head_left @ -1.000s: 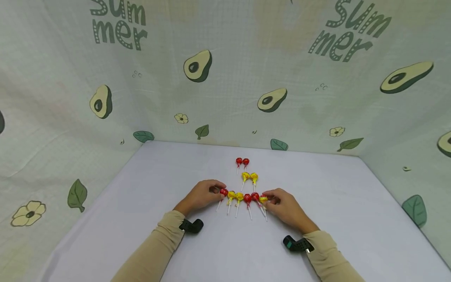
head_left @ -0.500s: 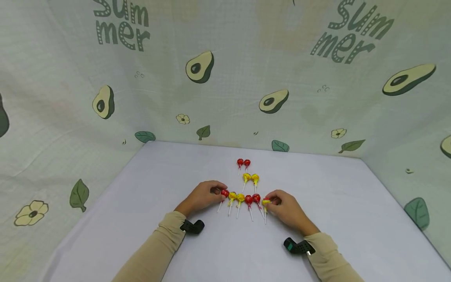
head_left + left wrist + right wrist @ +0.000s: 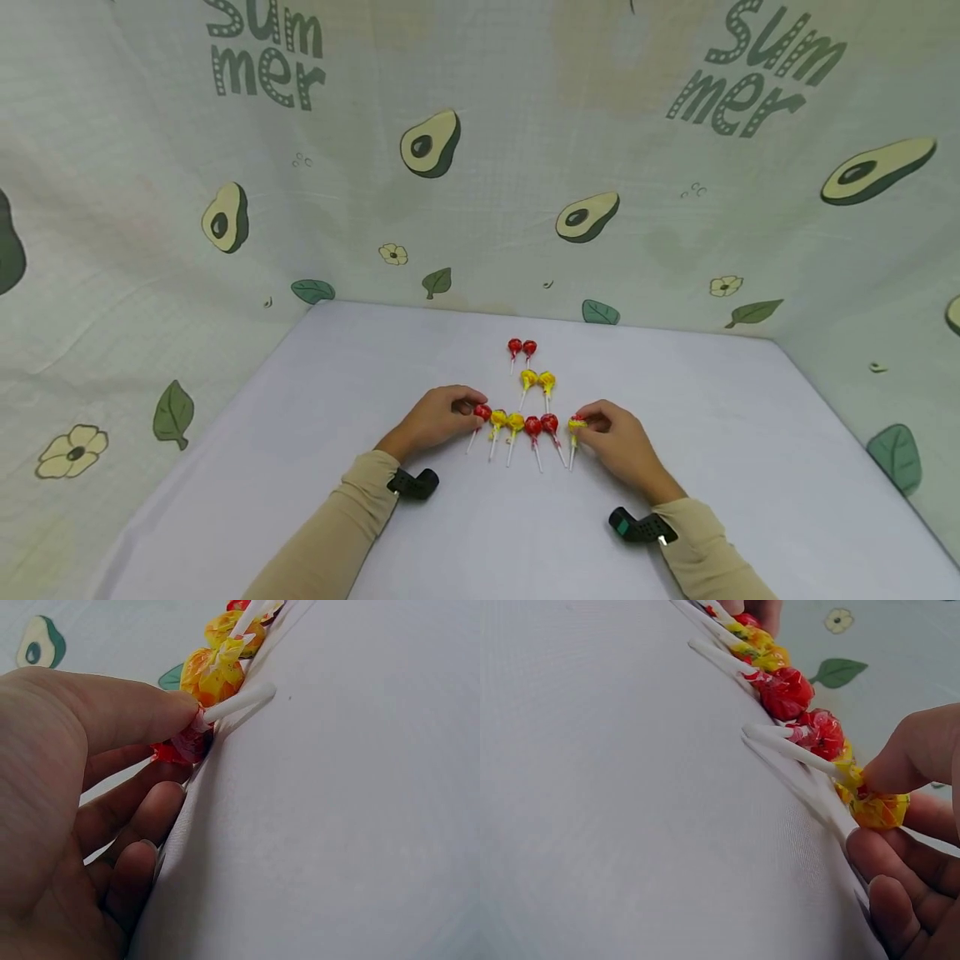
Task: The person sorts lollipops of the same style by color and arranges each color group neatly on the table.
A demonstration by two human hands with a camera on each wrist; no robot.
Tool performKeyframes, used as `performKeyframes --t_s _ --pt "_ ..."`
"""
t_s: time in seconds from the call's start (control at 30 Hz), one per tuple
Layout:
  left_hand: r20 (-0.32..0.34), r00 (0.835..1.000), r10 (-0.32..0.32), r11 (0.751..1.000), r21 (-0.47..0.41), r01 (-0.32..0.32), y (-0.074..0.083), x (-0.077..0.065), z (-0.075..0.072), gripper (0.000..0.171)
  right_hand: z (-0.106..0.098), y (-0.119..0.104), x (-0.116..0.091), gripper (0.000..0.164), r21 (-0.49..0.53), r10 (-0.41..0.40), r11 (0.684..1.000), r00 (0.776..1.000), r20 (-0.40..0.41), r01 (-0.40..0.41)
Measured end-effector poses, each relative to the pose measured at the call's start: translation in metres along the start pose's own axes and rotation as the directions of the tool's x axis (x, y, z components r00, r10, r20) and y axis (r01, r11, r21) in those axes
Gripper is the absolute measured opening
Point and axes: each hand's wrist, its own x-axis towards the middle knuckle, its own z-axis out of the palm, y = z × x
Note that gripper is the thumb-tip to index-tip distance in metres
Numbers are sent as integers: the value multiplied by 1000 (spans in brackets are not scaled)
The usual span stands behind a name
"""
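Head view: on a white tabletop (image 3: 450,533), my left hand (image 3: 441,415) pinches the leftmost red lollipop (image 3: 483,412) of the lollipop row (image 3: 515,422); my right hand (image 3: 618,437) pinches a yellow lollipop (image 3: 576,425) beside the right end. Left wrist view: my left thumb (image 3: 142,716) presses the red wrapper (image 3: 193,742). Right wrist view: my right thumb (image 3: 904,761) overlies the yellow wrapper (image 3: 885,812).

Five lollipops (image 3: 514,422) in a row on the tabletop (image 3: 480,525), left fingers (image 3: 154,811) on the leftmost, right fingers (image 3: 900,862) holding a sixth lollipop (image 3: 885,813) just right; front pair (image 3: 547,381)'s behind, back pair (image 3: 529,347) behind that.
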Motion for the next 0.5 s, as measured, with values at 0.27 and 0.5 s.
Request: performKeyframes --t_s 0.27,0.5 --pt "-3 1000 -11 1000 2 11 4 -2 -1 27 -2 2 3 21 80 30 996 999 -31 -28" --pt "-5 1000 -13 1000 3 13 6 -3 0 27 -10 -2 6 21 212 61 976 998 -6 -59"
